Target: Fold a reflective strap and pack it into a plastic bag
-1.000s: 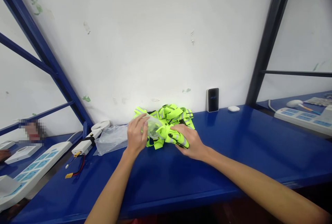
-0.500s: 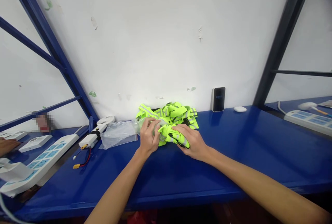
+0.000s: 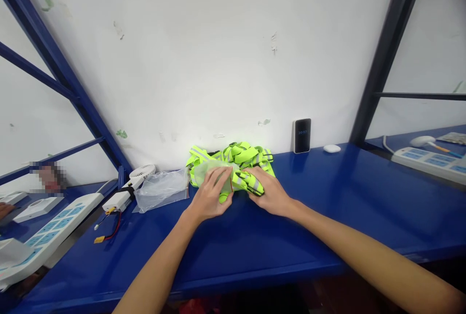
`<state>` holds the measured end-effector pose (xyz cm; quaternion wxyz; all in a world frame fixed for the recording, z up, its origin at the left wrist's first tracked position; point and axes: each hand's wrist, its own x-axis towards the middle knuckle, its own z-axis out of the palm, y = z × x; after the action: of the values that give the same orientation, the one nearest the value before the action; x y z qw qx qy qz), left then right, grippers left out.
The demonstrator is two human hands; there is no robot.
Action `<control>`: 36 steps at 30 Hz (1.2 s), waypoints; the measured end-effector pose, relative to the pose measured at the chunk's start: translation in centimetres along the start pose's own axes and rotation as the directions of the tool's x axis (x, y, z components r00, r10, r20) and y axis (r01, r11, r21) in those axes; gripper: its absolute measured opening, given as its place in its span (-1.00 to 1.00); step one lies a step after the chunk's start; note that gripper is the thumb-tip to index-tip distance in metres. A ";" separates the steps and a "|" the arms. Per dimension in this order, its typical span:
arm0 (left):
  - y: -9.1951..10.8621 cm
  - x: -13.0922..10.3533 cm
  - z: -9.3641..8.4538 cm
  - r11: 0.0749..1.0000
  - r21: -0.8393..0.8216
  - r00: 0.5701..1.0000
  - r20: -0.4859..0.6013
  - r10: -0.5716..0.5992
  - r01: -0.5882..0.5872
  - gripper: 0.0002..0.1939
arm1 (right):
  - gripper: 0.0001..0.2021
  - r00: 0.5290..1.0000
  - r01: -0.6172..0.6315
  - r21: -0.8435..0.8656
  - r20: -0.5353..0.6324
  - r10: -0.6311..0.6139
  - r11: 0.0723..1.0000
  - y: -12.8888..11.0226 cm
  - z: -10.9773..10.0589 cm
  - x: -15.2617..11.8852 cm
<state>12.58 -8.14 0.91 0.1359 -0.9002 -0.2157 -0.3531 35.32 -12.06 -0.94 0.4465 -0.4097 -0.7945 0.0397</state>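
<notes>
Neon bundle [image 3: 251,182] sits in front of the far neon pile [image 3: 242,151]; right hand [image 3: 271,193] has fingers wrapped round its right end, left hand [image 3: 211,195] pinches the clear bag [image 3: 207,168] at its left. Loose folds could snag the bag mouth; slack right fingers might let it unroll.

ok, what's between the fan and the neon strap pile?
A clear bag, lying on the table between the fan and the neon strap pile; it shows in the head view.

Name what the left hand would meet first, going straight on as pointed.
Beyond the clear bag it grips, the left hand would likely meet the yellow-green strap pile; depth is unclear.
</notes>
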 end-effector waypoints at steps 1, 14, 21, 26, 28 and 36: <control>-0.1 0.1 0.1 0.998 0.053 1.000 0.000 0.021 -0.021 -0.20 | -0.38 0.999 -0.021 0.063 -0.023 0.022 0.998 0.0 -0.1 0.1; -0.2 0.2 -0.3 0.972 0.234 1.000 0.021 -0.010 0.005 -0.25 | -0.41 0.954 -0.300 0.458 0.151 0.259 0.837 -0.8 -1.1 0.9; -0.1 0.3 -0.1 0.977 0.214 0.998 0.058 -0.025 0.012 -0.21 | -0.38 0.967 -0.254 0.255 0.070 0.245 0.933 -0.3 -1.4 0.9; 0.1 0.1 0.4 0.978 0.210 1.000 0.022 -0.012 0.007 -0.15 | -0.42 0.966 -0.249 0.279 0.143 0.217 0.928 -0.4 -1.5 0.8; 0.1 0.1 0.4 0.979 0.204 0.999 0.040 -0.015 0.007 -0.09 | -0.41 0.961 -0.257 0.281 0.175 0.214 0.925 -0.4 -1.4 0.7; 0.5 0.1 0.6 0.984 0.177 0.998 0.054 -0.029 0.019 0.06 | -0.13 0.934 -0.182 0.242 0.344 0.091 0.953 -0.6 -2.3 0.6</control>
<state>13.24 -8.34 0.47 0.2045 -0.8915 -0.2608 -0.3088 36.51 -12.79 1.13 0.3553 -0.3874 -0.8142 0.2464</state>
